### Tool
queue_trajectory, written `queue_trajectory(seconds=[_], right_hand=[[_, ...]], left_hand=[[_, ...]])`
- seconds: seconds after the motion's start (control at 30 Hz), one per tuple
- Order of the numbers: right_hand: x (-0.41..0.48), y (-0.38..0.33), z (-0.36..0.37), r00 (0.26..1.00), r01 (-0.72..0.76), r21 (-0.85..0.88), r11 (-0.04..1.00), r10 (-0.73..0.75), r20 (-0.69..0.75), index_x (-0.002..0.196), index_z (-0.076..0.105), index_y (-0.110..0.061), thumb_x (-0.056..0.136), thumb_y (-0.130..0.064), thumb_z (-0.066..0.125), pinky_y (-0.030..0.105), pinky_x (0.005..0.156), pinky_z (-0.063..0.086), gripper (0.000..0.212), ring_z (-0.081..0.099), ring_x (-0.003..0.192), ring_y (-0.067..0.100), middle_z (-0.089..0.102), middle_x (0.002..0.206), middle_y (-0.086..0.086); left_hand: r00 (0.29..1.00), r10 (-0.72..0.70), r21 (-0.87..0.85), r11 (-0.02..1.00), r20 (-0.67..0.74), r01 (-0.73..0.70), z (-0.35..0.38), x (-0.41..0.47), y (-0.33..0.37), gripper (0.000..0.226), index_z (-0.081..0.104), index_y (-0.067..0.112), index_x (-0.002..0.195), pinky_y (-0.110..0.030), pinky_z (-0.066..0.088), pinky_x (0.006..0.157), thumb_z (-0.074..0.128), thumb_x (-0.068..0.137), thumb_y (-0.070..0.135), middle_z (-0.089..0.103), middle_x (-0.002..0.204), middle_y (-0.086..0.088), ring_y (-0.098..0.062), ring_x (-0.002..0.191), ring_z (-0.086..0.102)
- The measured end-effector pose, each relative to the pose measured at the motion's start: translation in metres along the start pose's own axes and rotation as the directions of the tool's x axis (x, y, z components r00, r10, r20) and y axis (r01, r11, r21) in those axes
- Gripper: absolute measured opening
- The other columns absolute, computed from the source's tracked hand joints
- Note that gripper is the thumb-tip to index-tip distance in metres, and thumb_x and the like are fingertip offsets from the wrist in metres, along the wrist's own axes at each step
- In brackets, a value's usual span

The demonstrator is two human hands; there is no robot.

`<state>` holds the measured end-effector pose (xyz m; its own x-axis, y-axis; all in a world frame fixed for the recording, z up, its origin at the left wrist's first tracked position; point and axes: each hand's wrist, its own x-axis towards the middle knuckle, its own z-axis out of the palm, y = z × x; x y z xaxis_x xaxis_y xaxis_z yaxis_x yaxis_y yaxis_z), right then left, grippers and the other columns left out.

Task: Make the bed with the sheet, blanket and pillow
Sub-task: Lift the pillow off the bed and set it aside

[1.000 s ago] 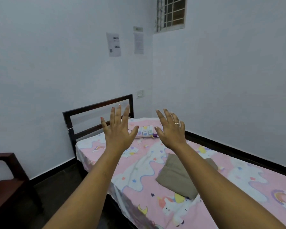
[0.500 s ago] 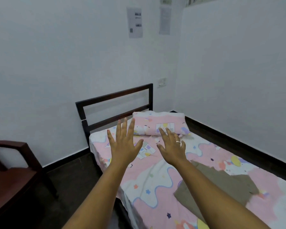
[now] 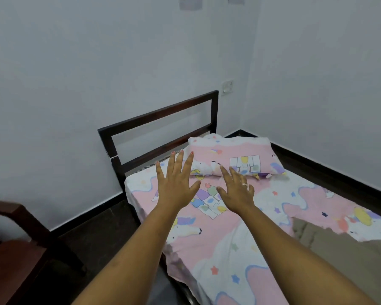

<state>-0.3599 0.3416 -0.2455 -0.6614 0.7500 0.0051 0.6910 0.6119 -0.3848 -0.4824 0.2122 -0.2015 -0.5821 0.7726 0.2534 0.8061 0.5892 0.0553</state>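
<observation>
A pink and white cartoon-print sheet [image 3: 229, 249] covers the bed. A matching pillow [image 3: 233, 157] lies at the head end, against the dark headboard [image 3: 158, 119]. A folded grey-brown blanket [image 3: 343, 254] lies on the sheet at the right, partly cut off by the frame edge. My left hand [image 3: 176, 186] and my right hand [image 3: 237, 190] are stretched out side by side above the sheet, just short of the pillow. Both have straight, spread fingers and hold nothing. A ring shows on my right hand.
A dark wooden chair [image 3: 11, 249] stands at the left on the dark floor [image 3: 106, 234]. White walls meet in a corner behind the bed, with a wall switch [image 3: 227, 86] above the headboard. The bed's far side runs along the right wall.
The view has tilted down and closed in on the bed head, so the pillow shows fully. Both hands stay outstretched with spread fingers and now hover lower, nearer the pillow.
</observation>
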Motion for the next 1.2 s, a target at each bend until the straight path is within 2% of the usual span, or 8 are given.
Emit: queue_trajectory(seconds=[0.2, 0.37, 0.47, 0.8, 0.9, 1.0, 1.13, 1.2], right_hand=[[0.065, -0.040, 0.042, 0.993, -0.107, 0.076, 0.991, 0.103, 0.057, 0.150, 0.003, -0.040, 0.098, -0.043, 0.041, 0.053, 0.111, 0.017, 0.065, 0.007, 0.146, 0.026, 0.001, 0.160, -0.008], [0.116, -0.035, 0.067, 0.961, -0.260, 0.140, 0.956, 0.241, 0.135, 0.151, 0.006, -0.037, 0.098, -0.043, 0.041, 0.052, 0.109, 0.022, 0.064, 0.009, 0.145, 0.028, 0.005, 0.160, -0.004], [0.154, -0.034, 0.082, 0.947, -0.301, 0.147, 0.942, 0.277, 0.162, 0.151, 0.005, -0.036, 0.098, -0.042, 0.042, 0.053, 0.110, 0.021, 0.065, 0.011, 0.144, 0.029, 0.004, 0.160, -0.002], [0.323, -0.030, 0.122, 0.894, -0.445, 0.289, 0.848, 0.399, 0.204, 0.151, 0.011, -0.032, 0.096, -0.040, 0.047, 0.050, 0.112, 0.024, 0.066, 0.020, 0.142, 0.030, 0.015, 0.158, 0.004], [0.363, -0.021, 0.119, 0.874, -0.483, 0.296, 0.824, 0.435, 0.214, 0.151, 0.013, -0.030, 0.097, -0.039, 0.046, 0.048, 0.110, 0.024, 0.064, 0.021, 0.140, 0.033, 0.016, 0.157, 0.004], [0.387, -0.009, 0.118, 0.842, -0.540, 0.361, 0.761, 0.486, 0.233, 0.151, 0.014, -0.030, 0.097, -0.037, 0.046, 0.046, 0.112, 0.019, 0.063, 0.017, 0.142, 0.032, 0.014, 0.158, 0.004], [0.411, 0.017, 0.126, 0.770, -0.629, 0.443, 0.639, 0.592, 0.238, 0.151, 0.017, -0.021, 0.098, -0.033, 0.047, 0.037, 0.114, 0.015, 0.062, 0.019, 0.143, 0.026, 0.024, 0.155, 0.008], [0.420, 0.030, 0.134, 0.725, -0.667, 0.492, 0.560, 0.641, 0.253, 0.151, 0.019, -0.018, 0.098, -0.031, 0.047, 0.037, 0.114, 0.015, 0.061, 0.022, 0.143, 0.027, 0.026, 0.154, 0.011]], left_hand=[[0.997, 0.053, 0.005, 0.999, 0.053, -0.054, 0.019, 0.075, -0.062, 0.074, -0.008, 0.031, 0.150, -0.057, -0.013, 0.111, 0.029, 0.093, 0.061, -0.012, 0.159, 0.000, -0.022, 0.146, -0.014], [0.992, 0.095, 0.000, 0.995, 0.079, -0.095, 0.042, 0.132, -0.094, 0.078, -0.003, 0.031, 0.151, -0.059, -0.008, 0.111, 0.035, 0.091, 0.062, -0.009, 0.160, 0.000, -0.022, 0.146, -0.012], [0.988, 0.116, 0.003, 0.993, 0.106, -0.117, 0.060, 0.170, -0.110, 0.079, -0.004, 0.031, 0.151, -0.059, -0.009, 0.111, 0.036, 0.091, 0.062, -0.010, 0.159, 0.000, -0.022, 0.146, -0.013], [0.936, 0.228, 0.011, 0.971, 0.268, -0.239, 0.136, 0.333, -0.137, 0.080, -0.006, 0.032, 0.150, -0.060, -0.010, 0.110, 0.035, 0.090, 0.063, -0.011, 0.159, 0.001, -0.022, 0.146, -0.013], [0.927, 0.225, -0.040, 0.974, 0.300, -0.223, 0.152, 0.376, -0.138, 0.077, -0.003, 0.029, 0.151, -0.060, -0.006, 0.111, 0.037, 0.092, 0.058, -0.009, 0.160, 0.000, -0.022, 0.146, -0.013], [0.905, 0.266, -0.075, 0.964, 0.332, -0.256, 0.169, 0.407, -0.128, 0.077, -0.002, 0.029, 0.151, -0.060, -0.005, 0.111, 0.037, 0.092, 0.058, -0.009, 0.160, 0.000, -0.022, 0.146, -0.012], [0.861, 0.342, -0.109, 0.939, 0.377, -0.326, 0.201, 0.452, -0.104, 0.078, -0.002, 0.030, 0.151, -0.059, -0.003, 0.113, 0.041, 0.091, 0.057, -0.009, 0.160, 0.000, -0.022, 0.147, -0.011], [0.836, 0.379, -0.154, 0.925, 0.398, -0.347, 0.218, 0.473, -0.092, 0.077, -0.001, 0.031, 0.151, -0.058, -0.005, 0.113, 0.042, 0.092, 0.055, -0.008, 0.160, 0.001, -0.021, 0.146, -0.012]])
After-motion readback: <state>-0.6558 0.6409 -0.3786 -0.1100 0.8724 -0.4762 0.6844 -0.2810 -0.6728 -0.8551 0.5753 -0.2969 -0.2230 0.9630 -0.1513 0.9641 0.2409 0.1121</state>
